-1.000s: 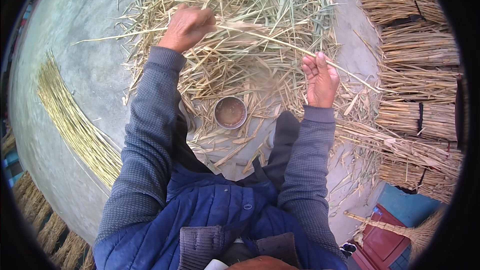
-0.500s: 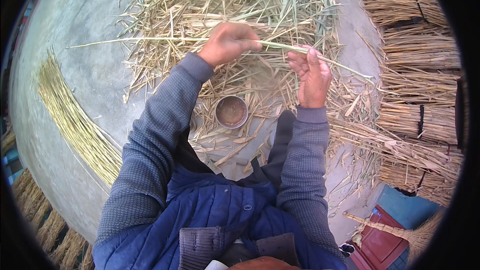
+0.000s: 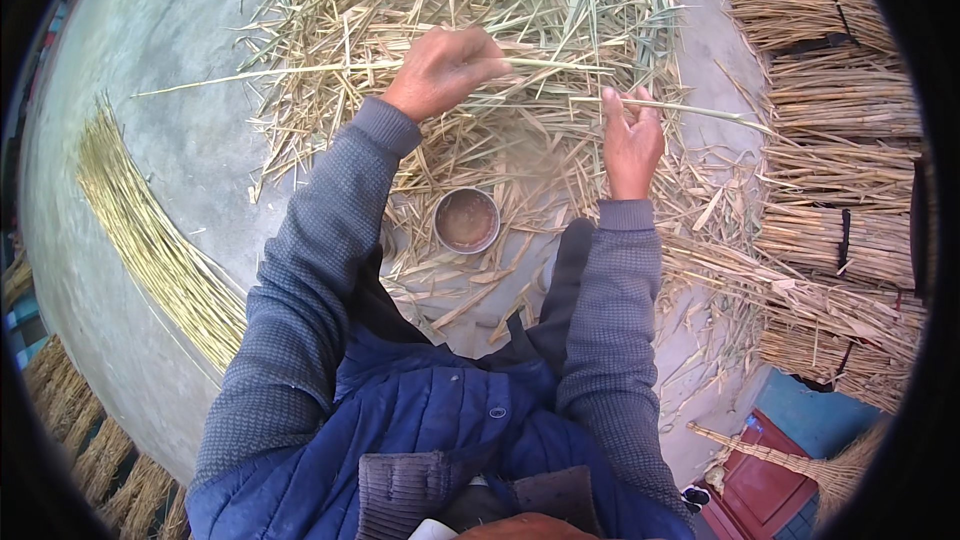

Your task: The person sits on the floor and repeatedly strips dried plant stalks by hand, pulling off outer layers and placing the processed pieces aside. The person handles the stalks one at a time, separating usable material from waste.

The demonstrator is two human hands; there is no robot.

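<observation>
My left hand (image 3: 445, 70) is closed around a long, thin, pale green stalk (image 3: 310, 70), which reaches far out to the left and a little past the fingers to the right. Between the fingers of my right hand (image 3: 632, 145) is a shorter, pale straw-like piece (image 3: 710, 112) that points right. The two pieces are apart, the stalk's right end lying just above the short piece. Beneath both hands spreads a pile of dry leaves and husks (image 3: 400, 0), greener toward the far right. A small round bowl (image 3: 440, 230) stands on the floor between my legs.
A sheaf of thin yellow-green stalks (image 3: 160, 230) lies on the concrete floor at left. Tied bundles of stalks (image 3: 840, 100) are stacked along the right. At lower right, a straw broom (image 3: 840, 475) lies over a red object (image 3: 765, 480). More brushy bundles (image 3: 100, 460) sit lower left.
Earlier both hands met along one line of stalk; now a short piece is separate in my right hand. My left hand has shifted slightly up and left with the long stalk.
</observation>
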